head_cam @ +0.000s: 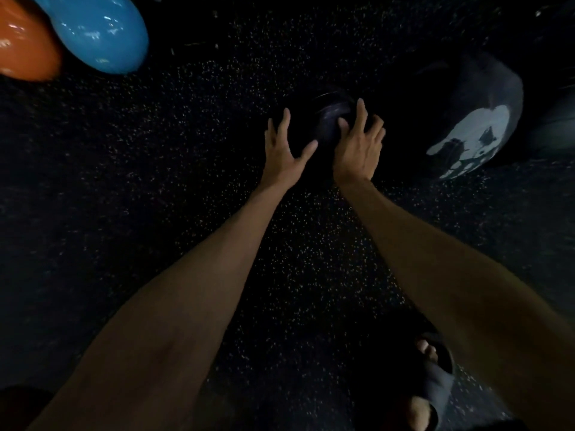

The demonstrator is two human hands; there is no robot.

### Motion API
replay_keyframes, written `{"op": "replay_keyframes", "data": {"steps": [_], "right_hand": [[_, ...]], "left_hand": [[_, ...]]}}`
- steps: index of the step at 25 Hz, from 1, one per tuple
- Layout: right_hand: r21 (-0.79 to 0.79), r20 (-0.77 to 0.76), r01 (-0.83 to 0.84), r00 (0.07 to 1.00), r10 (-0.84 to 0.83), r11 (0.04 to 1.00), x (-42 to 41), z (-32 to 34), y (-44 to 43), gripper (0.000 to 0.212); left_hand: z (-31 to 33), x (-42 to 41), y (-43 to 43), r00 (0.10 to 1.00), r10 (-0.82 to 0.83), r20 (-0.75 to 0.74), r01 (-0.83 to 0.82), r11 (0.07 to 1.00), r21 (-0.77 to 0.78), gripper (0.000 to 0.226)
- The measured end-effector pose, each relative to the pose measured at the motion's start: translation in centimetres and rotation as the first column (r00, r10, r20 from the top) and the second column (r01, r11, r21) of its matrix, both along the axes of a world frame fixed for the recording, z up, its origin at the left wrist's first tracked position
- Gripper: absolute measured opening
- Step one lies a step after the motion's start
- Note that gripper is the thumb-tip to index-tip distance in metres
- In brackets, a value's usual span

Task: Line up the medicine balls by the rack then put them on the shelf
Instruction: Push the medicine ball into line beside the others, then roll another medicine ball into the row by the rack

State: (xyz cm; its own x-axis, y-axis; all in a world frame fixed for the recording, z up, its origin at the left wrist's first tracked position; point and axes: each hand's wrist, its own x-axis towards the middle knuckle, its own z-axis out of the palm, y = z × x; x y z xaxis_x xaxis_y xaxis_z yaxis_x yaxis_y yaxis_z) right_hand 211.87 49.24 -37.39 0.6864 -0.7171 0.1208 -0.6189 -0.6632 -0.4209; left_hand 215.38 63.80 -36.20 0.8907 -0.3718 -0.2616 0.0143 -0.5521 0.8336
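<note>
Head view, only cam we get. Landmark = small black medicine ball (329,119) on the speckled rubber floor (155,181), very dark, edges hard to make out. Left hand (284,150) sits on the ball's near-left side, fingers spread, palm on or just off it, can't tell which. Right hand (357,147) is draped over the ball's near-right top, fingers curled onto it. So we call both grips apart, cupping, not clamped yet.

Right of the ball, near: bigger black ball w/ white print (476,129). Well apart to its far left: blue ball (102,32) touching an orange ball (25,42). Near side, well below: a foot in a dark slide sandal (432,377). No rack or shelf in frame.

Risks as we judge: ball looks smooth/glossy, so a loose two-palm hold could slip, and a drop might land near the open-toed foot. Dim light could cause a misplaced grip. Rolling it may bump the printed ball and wreck the line.
</note>
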Motion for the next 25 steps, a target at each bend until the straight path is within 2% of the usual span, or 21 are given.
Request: {"op": "replay_keyframes", "data": {"steps": [4, 6, 9, 11, 13, 15, 18, 21, 25], "right_hand": [[0.078, -0.059, -0.112, 0.991, 0.116, 0.991, -0.9, 2.9, -0.3, 0.052], [0.204, -0.130, -0.158, 0.974, 0.187, 0.966, -2.7, 6.4, 0.2, 0.049], [0.377, -0.269, -0.155, 0.925, 0.268, 0.913, -6.1, 12.1, 1.8, 0.042], [0.433, -0.333, -0.187, 0.876, 0.349, 0.882, -8.6, 17.5, 3.1, 0.039], [0.493, -0.353, -0.223, 0.832, 0.427, 0.841, -11.3, 24.3, 4.2, 0.034], [0.549, -0.383, -0.239, 0.780, 0.495, 0.801, -13.8, 31.4, 5.5, 0.028], [0.597, -0.411, -0.272, 0.704, 0.580, 0.754, -17.8, 42.2, 8.9, 0.029], [0.615, -0.393, -0.352, 0.639, 0.661, 0.706, -22.1, 52.1, 13.1, 0.031], [0.661, -0.403, -0.422, 0.497, 0.768, 0.621, -27.5, 59.5, 18.4, 0.037]], "left_hand": [[3.2, 0.6, -0.6, 0.994, 0.057, -0.097, -0.034, 0.973, 0.229, 0.088], [5.8, -0.5, 0.1, 0.970, 0.123, -0.212, -0.084, 0.979, 0.183, 0.085], [10.6, -3.1, 1.5, 0.873, 0.246, -0.422, -0.251, 0.967, 0.043, 0.078], [16.2, -5.0, 2.5, 0.869, 0.270, -0.415, -0.258, 0.962, 0.085, 0.063], [23.4, -7.4, 4.2, 0.916, 0.264, -0.304, -0.202, 0.954, 0.221, 0.047], [30.5, -10.3, 6.2, 0.945, 0.205, -0.256, -0.103, 0.927, 0.360, 0.036], [40.5, -15.4, 10.4, 0.956, 0.092, -0.280, 0.057, 0.876, 0.480, 0.030], [49.7, -21.0, 15.3, 0.957, -0.003, -0.291, 0.156, 0.849, 0.505, 0.033], [57.0, -29.7, 22.5, 0.950, 0.070, -0.305, 0.094, 0.865, 0.493, 0.033]]}}
